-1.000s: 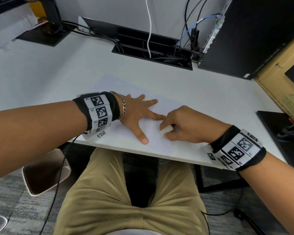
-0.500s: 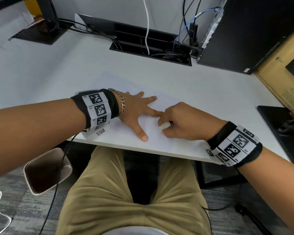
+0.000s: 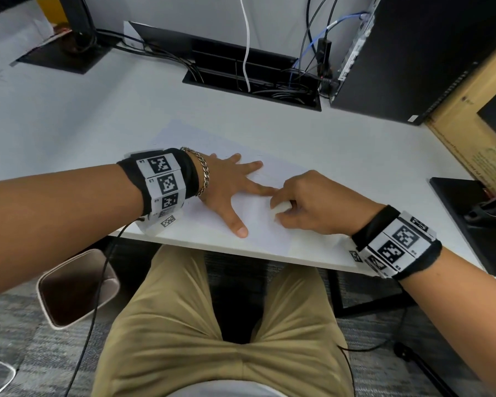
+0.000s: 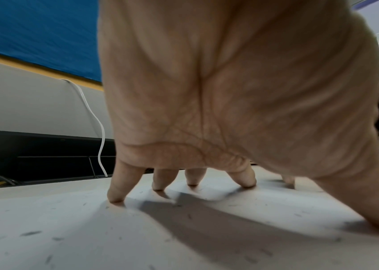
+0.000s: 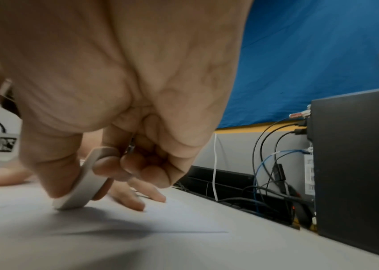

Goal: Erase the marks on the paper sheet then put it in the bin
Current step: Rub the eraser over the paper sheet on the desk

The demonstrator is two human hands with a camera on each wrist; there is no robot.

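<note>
**Erasing in progress, sheet pinned on desk**

Desk (image 3: pixel 69 116) is white; sheet (image 3: pixel 201 144) lies flat on it near the front edge, right in front of the person. PC tower (image 3: pixel 413 53) sits back right, cable tray (image 3: pixel 252 81) behind the sheet, both well apart from the work. Bin (image 3: pixel 75 287) is on the floor, low left, beside the knee.

Left hand (image 3: pixel 226 184) is spread flat, straight fingers (image 4: pixel 116 195) pressing the sheet down, gripping nothing. Right hand (image 3: pixel 307 204) pinches the eraser (image 5: pixel 79 193) between thumb and fingers, its lower edge on the sheet.

For this step: short strokes away from the pinning hand, keep the left fingertips close to the eraser so the sheet won't buckle or tear. One thin line (image 5: pixel 195 232) shows on the sheet right of the eraser; likely next. Crumbs (image 4: pixel 31 233) litter the sheet; brush them off before binning.

Route to the bin looks open; only a dangling wrist cable (image 3: pixel 98 296) crosses it.
</note>
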